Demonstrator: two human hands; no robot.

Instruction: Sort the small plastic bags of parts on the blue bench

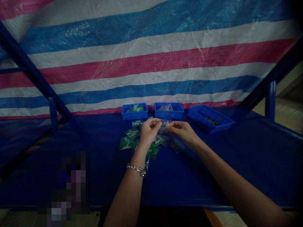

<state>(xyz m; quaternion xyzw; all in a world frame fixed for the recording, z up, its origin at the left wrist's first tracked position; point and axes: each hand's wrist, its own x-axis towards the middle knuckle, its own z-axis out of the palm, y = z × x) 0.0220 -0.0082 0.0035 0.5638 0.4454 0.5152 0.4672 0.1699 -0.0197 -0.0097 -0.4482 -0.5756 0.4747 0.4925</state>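
A small clear plastic bag (164, 125) was pinched just in front of the middle blue plastic tray (168, 111), its thin film creased and glinting; its contents were too small to be made out. It was gripped from both sides, the fingers (158, 123) of the left hand (148, 132) and the fingers (170, 125) of the right hand (183, 133) being clamped on it, with both forearms angled inward. A beaded bracelet (136, 169) was worn on the left wrist. In front of the middle tray, a loose heap of green-tinted plastic packets (129, 140) was spread over the blue-covered desk (213, 170), and a clear bag of dark slender parts (177, 145) was laid nearby. To the left of the middle tray, a matching tray (134, 112) was filled with green packets; to its right, another (210, 119) held dark parts. A striped woven tarpaulin (151, 63) was hung behind it.
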